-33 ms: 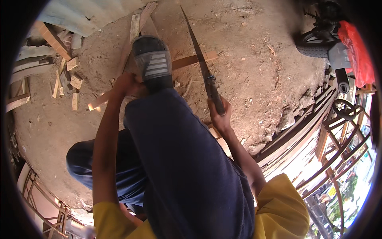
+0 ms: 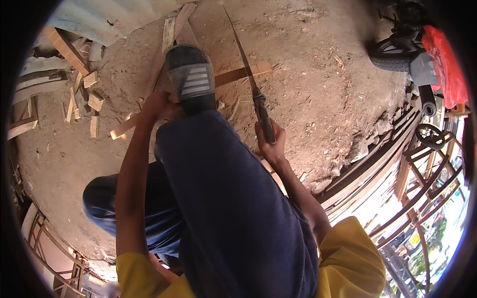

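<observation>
My right hand (image 2: pixel 273 140) is wrapped round the dark handle of a handsaw (image 2: pixel 243 55), whose long thin blade points away from me and crosses the wooden strip (image 2: pixel 236 76). The strip runs under my dark sandal (image 2: pixel 191 77) with pale stripes, one end sticking out to the right and the other to the left. Beside the foot, my left hand (image 2: pixel 160 105) closes on the strip, its fingertips partly hidden behind the foot. Whether the blade's teeth bite into the strip I cannot tell.
Wood offcuts (image 2: pixel 94 102) lie on the dirt floor at the left, near a corrugated sheet (image 2: pixel 109 20). Longer boards (image 2: pixel 169 35) lie beyond my foot. At the right are a wheel (image 2: pixel 392 54), a red plastic bag (image 2: pixel 444 69), stacked planks (image 2: pixel 367 174) and wooden frames (image 2: pixel 422 193).
My right hand has drawn the handsaw slightly toward me and to the left. My left hand, the foot and the wooden strip have stayed in place.
</observation>
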A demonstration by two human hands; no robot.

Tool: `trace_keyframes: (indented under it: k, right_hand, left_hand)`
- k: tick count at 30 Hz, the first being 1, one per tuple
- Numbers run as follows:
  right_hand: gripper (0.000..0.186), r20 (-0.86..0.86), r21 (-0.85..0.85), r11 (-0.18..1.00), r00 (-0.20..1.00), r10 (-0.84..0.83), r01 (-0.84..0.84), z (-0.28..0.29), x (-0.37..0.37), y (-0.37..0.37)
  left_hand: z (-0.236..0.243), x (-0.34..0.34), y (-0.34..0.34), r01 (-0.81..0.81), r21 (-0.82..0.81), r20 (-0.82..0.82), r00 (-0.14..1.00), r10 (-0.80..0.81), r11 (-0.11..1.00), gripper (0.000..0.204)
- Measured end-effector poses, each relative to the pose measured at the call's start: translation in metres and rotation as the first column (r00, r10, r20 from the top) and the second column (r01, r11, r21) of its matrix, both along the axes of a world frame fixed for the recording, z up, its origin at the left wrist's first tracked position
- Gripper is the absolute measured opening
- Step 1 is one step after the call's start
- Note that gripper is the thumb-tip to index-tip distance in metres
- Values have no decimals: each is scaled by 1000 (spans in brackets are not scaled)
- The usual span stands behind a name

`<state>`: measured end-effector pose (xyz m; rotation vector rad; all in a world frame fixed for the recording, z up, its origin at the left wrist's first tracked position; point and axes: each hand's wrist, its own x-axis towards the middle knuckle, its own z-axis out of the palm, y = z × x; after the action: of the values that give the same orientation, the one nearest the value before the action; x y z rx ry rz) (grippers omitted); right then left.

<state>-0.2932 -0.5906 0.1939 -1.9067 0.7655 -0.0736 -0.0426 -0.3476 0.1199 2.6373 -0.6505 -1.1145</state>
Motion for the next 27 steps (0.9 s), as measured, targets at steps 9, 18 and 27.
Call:
trace_keyframes:
  k: [9,18,27]
  right_hand:
    - [9,54,25,995,994,92,-93,-16,-64,-13]
    - [11,15,-16,982,982,189,-189,5,-86,-31]
    - [15,-28,92,993,997,71,-69,6,5,-24]
  left_hand:
    - [-16,2,4,-32,-51,89,995,37,998,62]
    - [-3,-2,-1,-68,-47,66,995,71,997,58]
    - [-2,-9,-3,-207,-111,-17,978,207,972,61]
